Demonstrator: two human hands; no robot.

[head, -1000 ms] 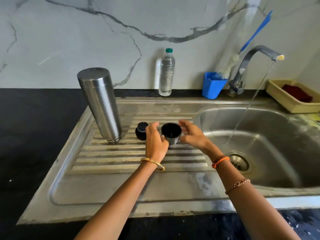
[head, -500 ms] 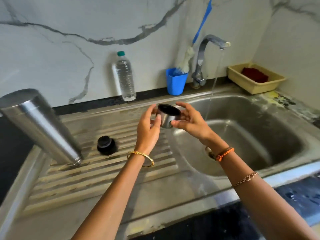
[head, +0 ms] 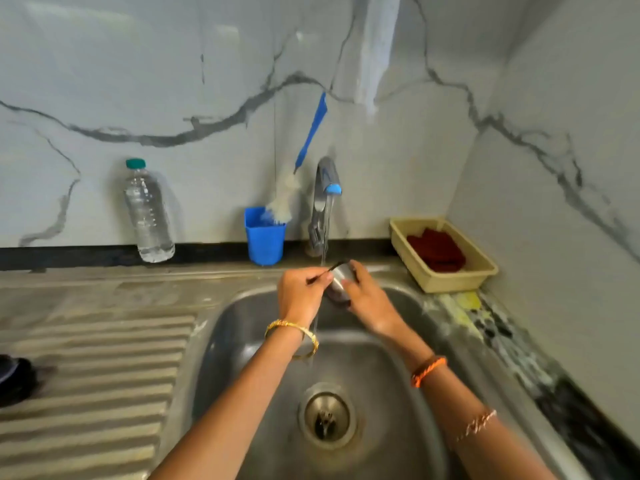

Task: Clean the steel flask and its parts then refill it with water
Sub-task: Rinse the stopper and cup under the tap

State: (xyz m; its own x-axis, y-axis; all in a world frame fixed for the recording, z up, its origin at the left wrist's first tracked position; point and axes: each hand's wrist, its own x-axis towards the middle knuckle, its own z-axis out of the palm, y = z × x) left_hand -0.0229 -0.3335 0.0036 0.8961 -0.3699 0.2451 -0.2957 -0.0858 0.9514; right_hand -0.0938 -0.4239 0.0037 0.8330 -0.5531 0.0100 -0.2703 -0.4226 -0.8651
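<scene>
1. The sink (head: pixel 398 393) has a round drain (head: pixel 327 415) at the bottom.
2. The left hand (head: pixel 301 289) and right hand (head: pixel 367 299) both hold the small steel cup (head: pixel 341 282) above the sink.
3. Water falls from the tap (head: pixel 325 188) onto the cup.
4. A water bottle (head: pixel 149 213) stands by the wall.

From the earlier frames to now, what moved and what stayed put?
Both hands, left hand and right hand, carried the small steel cup from the drainboard to under the running steel tap. The black stopper stayed on the drainboard; both hands still hold the cup.
</scene>
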